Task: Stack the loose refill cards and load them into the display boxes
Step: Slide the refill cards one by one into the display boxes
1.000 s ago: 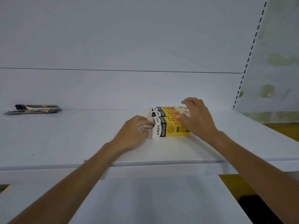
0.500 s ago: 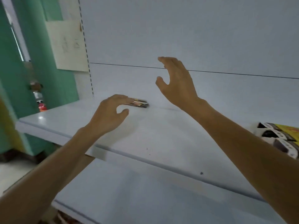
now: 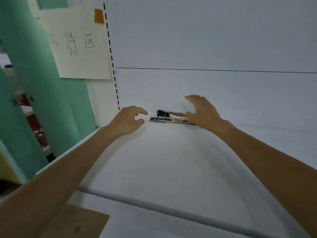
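The loose refill cards point(image 3: 169, 117) lie flat at the back of the white shelf point(image 3: 171, 160), close to the rear panel point(image 3: 205, 40). They look like two long, narrow packs, one partly overlapping the other, the farther one with a black end to the left. The right hand point(image 3: 202, 114) is at their right end and hides it. Its grip is wide open, fingers arched above the cards and thumb low beside them; motion blur makes it unclear whether the thumb touches them. The left hand point(image 3: 127, 120) is just beside the cards' left end, apart from them. Its grip is loosely curved and holds nothing. Left of the shelf a slotted upright point(image 3: 111, 57) runs up the panel's edge, and a handwritten paper notice point(image 3: 78, 48) hangs on the green wall point(image 3: 51, 100).
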`<state>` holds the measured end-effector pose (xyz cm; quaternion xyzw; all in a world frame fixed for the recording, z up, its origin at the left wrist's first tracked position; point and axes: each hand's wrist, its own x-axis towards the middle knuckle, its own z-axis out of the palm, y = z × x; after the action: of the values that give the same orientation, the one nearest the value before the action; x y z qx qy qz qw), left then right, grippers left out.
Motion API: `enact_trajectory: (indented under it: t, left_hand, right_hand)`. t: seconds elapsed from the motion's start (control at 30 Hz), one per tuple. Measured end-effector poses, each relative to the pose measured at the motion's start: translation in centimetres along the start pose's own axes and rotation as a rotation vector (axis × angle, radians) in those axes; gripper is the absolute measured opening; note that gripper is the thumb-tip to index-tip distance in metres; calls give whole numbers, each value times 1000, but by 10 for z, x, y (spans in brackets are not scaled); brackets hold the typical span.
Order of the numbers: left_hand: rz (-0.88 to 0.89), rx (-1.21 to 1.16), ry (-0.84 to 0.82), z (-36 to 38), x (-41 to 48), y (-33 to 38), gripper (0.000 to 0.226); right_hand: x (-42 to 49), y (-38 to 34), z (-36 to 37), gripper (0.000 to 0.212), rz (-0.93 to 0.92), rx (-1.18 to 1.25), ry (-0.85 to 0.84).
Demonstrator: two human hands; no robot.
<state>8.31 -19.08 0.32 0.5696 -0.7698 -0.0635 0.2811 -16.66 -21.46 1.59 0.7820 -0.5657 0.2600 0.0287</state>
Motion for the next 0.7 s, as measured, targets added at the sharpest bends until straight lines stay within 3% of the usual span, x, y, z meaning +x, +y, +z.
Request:
enact_trajectory:
  t: [0.1, 0.23, 0.3, 0.4, 0.53, 0.7]
  left_hand:
    - [5, -55, -87, 14, 18, -3, 31]
    - [34, -30, -245, 33, 33, -8, 42]
    - [9, -26, -285, 38, 39, -12, 47]
    - [22, 30, -287, 41, 43, -15, 48]
    - [132, 66, -219, 42, 48, -15, 21]
    - [153, 35, -157, 46, 40, -6, 27]
  right_hand:
    - [-5, 12, 23, 31, 73, -29, -158]
    - [-5, 16, 35, 37, 61, -136, -169]
    - [-1, 15, 36, 30, 38, -223, -177]
    - [-5, 11, 36, 25, 27, -251, -152]
    - [-13, 5, 37, 21, 50, -151, -99]
    - [-17, 1, 28, 13, 29, -123, -79]
